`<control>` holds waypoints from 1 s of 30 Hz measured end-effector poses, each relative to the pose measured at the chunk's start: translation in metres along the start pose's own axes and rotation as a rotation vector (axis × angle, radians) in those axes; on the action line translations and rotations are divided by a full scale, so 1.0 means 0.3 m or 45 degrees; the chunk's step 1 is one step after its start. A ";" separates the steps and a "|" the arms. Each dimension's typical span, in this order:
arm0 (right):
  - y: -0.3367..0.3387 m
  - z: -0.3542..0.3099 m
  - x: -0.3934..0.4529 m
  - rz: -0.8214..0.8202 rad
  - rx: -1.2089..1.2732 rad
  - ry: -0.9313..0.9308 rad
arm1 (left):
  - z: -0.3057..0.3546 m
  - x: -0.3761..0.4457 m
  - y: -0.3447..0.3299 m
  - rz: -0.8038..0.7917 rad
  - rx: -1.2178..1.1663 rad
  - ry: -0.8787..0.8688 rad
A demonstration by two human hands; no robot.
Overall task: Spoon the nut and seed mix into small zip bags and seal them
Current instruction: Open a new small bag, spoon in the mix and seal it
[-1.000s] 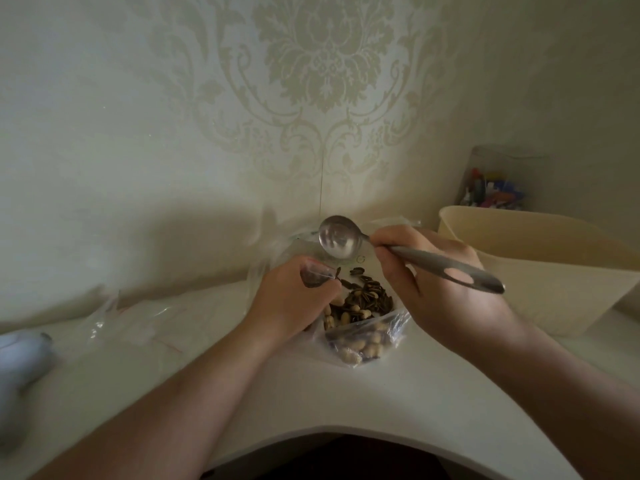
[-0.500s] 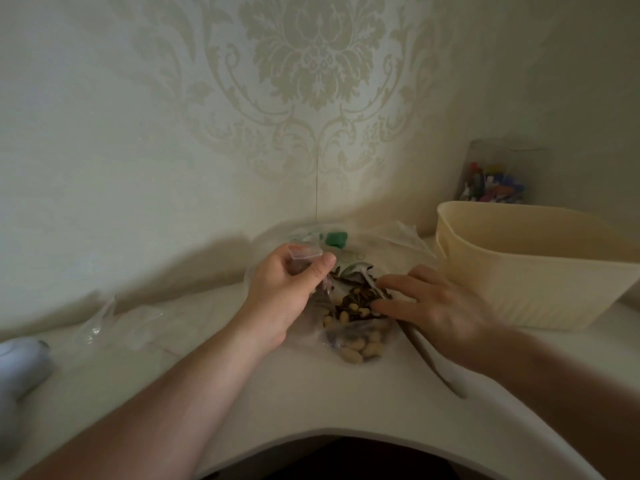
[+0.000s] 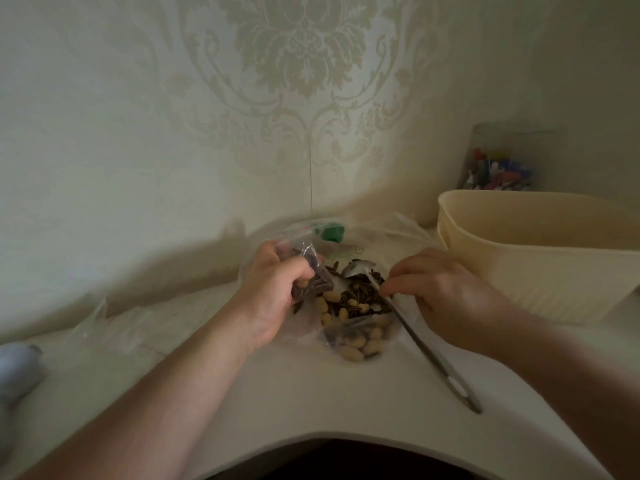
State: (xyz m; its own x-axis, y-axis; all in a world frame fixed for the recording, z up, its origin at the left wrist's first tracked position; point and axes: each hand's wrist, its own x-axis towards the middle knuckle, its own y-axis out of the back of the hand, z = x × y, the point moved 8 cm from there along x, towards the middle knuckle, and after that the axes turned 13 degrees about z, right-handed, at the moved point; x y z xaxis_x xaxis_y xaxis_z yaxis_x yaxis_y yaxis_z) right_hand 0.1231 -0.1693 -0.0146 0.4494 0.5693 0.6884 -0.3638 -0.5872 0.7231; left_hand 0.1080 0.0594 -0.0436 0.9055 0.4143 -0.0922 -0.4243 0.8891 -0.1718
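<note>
1. Left hand (image 3: 273, 289): curled shut around a small clear zip bag (image 3: 306, 268) holding dark seeds, raised a little off the desk at the left edge of the open mix.
2. Right hand (image 3: 446, 296): fingers bent, thumb and forefinger pinched together at the right edge of the mix; whether on plastic film or on the spoon's neck, cannot tell.
3. Between both hands: large clear plastic bag (image 3: 360, 327) lying open on the desk, filled with the nut and seed mix (image 3: 349, 303) of pale peanuts and dark striped seeds.
4. Long grey metal spoon (image 3: 433, 355): bowl resting in the mix near the far side, handle running out toward the near right, lying on the desk, its end with an oval hole well clear of the right hand.
5. Just behind the mix: crumpled clear plastic with a small green piece (image 3: 330, 233) on it.
6. To the right: cream oval plastic tub (image 3: 540, 265), standing near the right hand but apart from it.
7. Behind the tub: clear container of coloured small items (image 3: 498, 171), too blurred to identify.
8. To the left: more clear plastic bags (image 3: 104, 323) lying flat on the pale curved desk (image 3: 277, 393).
9. Far left edge: pale blue rounded object (image 3: 17, 368), partly cut off.
10. Behind everything: cream wallpaper with damask pattern (image 3: 304, 53).
</note>
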 end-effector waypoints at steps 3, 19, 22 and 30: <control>-0.021 0.010 -0.007 -0.168 -0.060 0.002 | -0.011 0.011 0.004 0.033 0.055 -0.010; 0.167 -0.075 0.106 0.171 -0.049 -0.175 | -0.011 -0.017 0.016 0.063 0.367 -0.049; 0.170 -0.140 0.118 0.210 0.029 -0.160 | -0.005 -0.021 0.021 0.054 0.377 -0.032; 0.071 -0.207 0.102 0.170 0.187 -0.187 | -0.007 -0.031 0.021 0.054 0.304 -0.028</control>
State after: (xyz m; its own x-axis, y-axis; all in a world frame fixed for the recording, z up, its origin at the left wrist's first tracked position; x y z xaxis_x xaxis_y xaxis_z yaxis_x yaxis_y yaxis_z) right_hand 0.0783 -0.1287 0.0254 0.5230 0.3972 0.7541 -0.3102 -0.7354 0.6025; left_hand 0.0970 0.0607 -0.0459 0.8881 0.4539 -0.0724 -0.4495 0.8906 0.0689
